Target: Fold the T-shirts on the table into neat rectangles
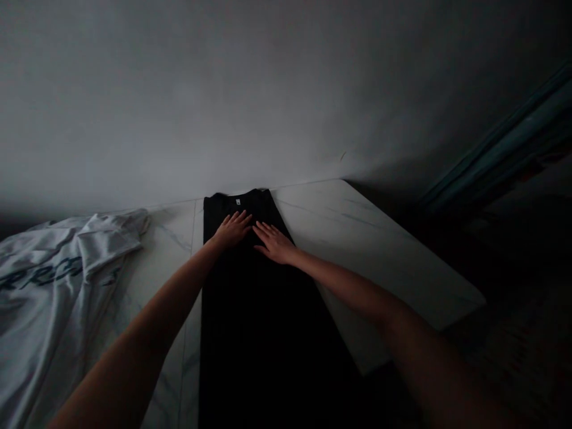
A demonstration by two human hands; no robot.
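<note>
Our left hand and right hand lie flat on the folded black T-shirt, fingers spread, gripping nothing. Its collar meets the marble table's far edge, upper centre; a white shirt lies lower left.

black T-shirt, white neck label, grey-veined white marble table, pale grey shirt with dark blue lettering

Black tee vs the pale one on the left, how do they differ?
The black T-shirt lies folded in a long, straight strip; the pale T-shirt lies rumpled in loose folds. The black T-shirt shows a small white neck label and no visible print; the pale T-shirt shows dark lettering. The left hand and right hand rest flat on the black T-shirt, not the pale T-shirt. Both lie on the same white veined table top.
</note>
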